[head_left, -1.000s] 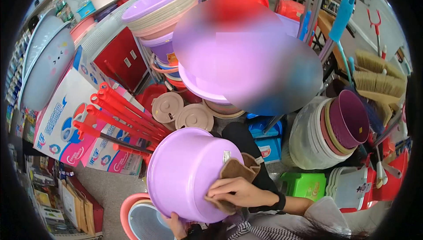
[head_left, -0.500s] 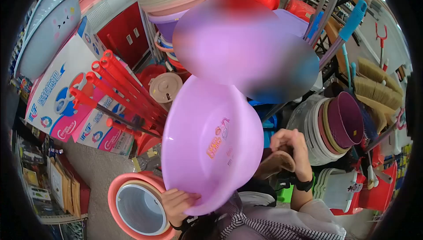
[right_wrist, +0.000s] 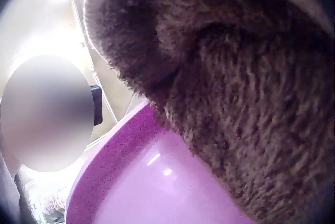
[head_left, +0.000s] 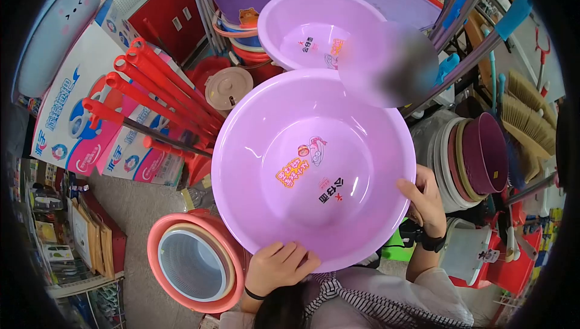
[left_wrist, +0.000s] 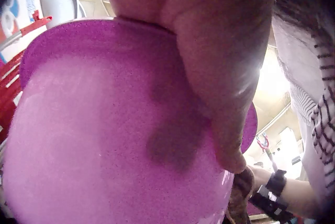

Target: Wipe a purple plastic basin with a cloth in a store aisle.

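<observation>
A room packed with housewares surrounds the purple basin, with grey floor showing to the left of it. The largest things left of the basin are printed cardboard boxes, and a bundle of red handles leans between them and the basin. To its right is a stack of buckets with a dark purple one foremost, and farther right of it are pale-bristled brooms. The basin itself is held in front of the person, its printed inside facing up toward the head camera. Directly beyond its far rim is a second purple basin; below and left of it, a nest of tubs with a pink outer one; beyond its upper left edge, a lidded beige bucket. The left hand is clamped on the basin's near rim, fingers folded over the inside. The right hand is at the basin's right edge, thumb over the rim, with a brown cloth in its grip; how its other fingers lie is hidden. Half a second ago the basin was tipped sideways and the right hand with the cloth was apart from it, to its right; now the opening is turned fully up and that hand touches the rim.
</observation>
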